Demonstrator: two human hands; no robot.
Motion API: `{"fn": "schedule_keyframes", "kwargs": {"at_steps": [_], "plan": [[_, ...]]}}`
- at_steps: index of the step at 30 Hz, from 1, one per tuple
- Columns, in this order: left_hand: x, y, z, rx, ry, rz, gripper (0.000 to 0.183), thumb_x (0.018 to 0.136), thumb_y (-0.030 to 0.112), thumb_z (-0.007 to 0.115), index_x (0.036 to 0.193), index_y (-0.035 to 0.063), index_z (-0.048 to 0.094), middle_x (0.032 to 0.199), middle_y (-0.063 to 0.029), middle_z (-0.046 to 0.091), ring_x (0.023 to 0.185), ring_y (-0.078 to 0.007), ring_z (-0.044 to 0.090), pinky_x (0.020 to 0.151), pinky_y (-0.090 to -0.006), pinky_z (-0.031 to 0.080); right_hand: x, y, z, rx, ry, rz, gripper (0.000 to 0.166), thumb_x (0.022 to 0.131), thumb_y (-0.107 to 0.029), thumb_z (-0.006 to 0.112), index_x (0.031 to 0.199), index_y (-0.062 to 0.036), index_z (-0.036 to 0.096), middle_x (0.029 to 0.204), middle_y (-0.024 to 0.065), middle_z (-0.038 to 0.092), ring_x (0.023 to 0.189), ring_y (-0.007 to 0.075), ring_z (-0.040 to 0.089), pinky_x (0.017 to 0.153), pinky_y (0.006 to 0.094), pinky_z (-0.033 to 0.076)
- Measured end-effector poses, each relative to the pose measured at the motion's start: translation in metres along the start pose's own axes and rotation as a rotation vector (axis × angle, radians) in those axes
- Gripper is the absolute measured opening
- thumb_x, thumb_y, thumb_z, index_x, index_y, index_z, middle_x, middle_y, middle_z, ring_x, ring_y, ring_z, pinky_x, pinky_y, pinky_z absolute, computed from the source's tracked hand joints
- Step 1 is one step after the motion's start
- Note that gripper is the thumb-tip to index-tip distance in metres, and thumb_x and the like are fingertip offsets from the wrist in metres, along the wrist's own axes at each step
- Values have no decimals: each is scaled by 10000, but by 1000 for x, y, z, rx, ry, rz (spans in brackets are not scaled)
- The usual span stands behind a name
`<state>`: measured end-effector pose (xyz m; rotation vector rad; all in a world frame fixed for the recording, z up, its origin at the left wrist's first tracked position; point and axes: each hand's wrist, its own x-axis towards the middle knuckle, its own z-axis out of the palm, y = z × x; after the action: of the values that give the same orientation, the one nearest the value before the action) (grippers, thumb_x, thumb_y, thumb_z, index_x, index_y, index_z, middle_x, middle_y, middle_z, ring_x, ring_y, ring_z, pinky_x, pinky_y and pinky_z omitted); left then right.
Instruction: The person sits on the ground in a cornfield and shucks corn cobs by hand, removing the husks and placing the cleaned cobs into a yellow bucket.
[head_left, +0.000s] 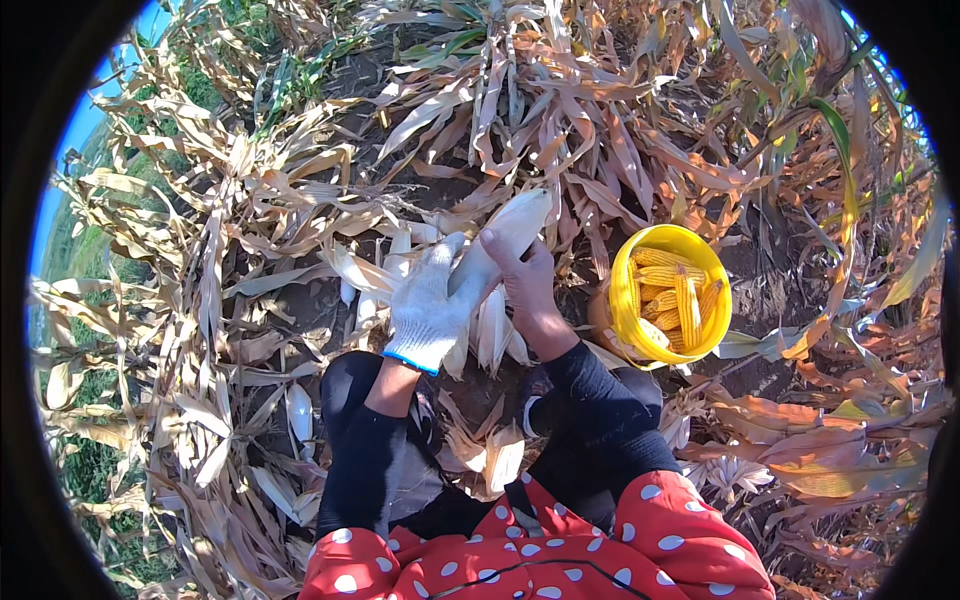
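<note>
An ear of corn (517, 217) in its pale husk is held in front of my knees, its tip pointing up and to the right. My left hand (433, 300), in a white knit glove with a blue cuff edge, grips its lower end. My bare right hand (529, 281) holds its upper part, with the thumb lying across the husk. Below my hands, pale empty-looking husks (491, 330) lie on the soil. To the right of my right hand stands a yellow bucket (619, 300) holding several husked yellow corn cobs (688, 304).
Dry corn stalks and leaves (517, 97) are heaped ahead. More stalks (217, 202) lie along the left, and brownish leaves (810, 442) spread at the right. An ear in its husk (299, 412) lies left of my left knee. Loose husks (501, 457) lie between my feet.
</note>
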<state>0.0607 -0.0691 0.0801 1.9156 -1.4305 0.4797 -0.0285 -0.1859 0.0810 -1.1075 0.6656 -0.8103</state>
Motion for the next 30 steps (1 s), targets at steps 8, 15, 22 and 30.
{"fn": "schedule_keyframes", "kwargs": {"at_steps": [8,15,22,30], "plan": [[-6,-4,-6,-1133,-510,-960,443,845,281,751,1128,-41,641,995,-85,674,869,-158,618,809,-297,493,-5,4,-3,249,-112,419,587,925,-405,669,1302,-9,458,1140,109,579,1037,220,599,858,395,526],[-11,-24,-16,-1454,-410,-1172,366,896,204,694,1183,-6,605,1040,-74,666,893,-184,652,801,-319,533,1,9,-17,654,-448,617,505,974,-362,533,1364,-46,472,1273,121,574,1148,273,566,1036,449,431],[-8,-29,-27,-1675,-310,-1110,313,960,197,611,1191,-7,555,1096,-131,654,968,-225,660,866,-366,539,-4,2,-21,569,-440,553,460,921,-43,578,1358,-24,435,1195,97,586,1080,219,611,981,418,499],[0,-15,-40,-1595,-341,-1113,345,942,233,619,1199,5,586,1063,-108,674,915,-192,678,836,-323,554,-18,-15,-11,570,-478,604,497,843,-86,713,1282,-9,493,1170,99,598,1070,234,623,981,421,509]]}}
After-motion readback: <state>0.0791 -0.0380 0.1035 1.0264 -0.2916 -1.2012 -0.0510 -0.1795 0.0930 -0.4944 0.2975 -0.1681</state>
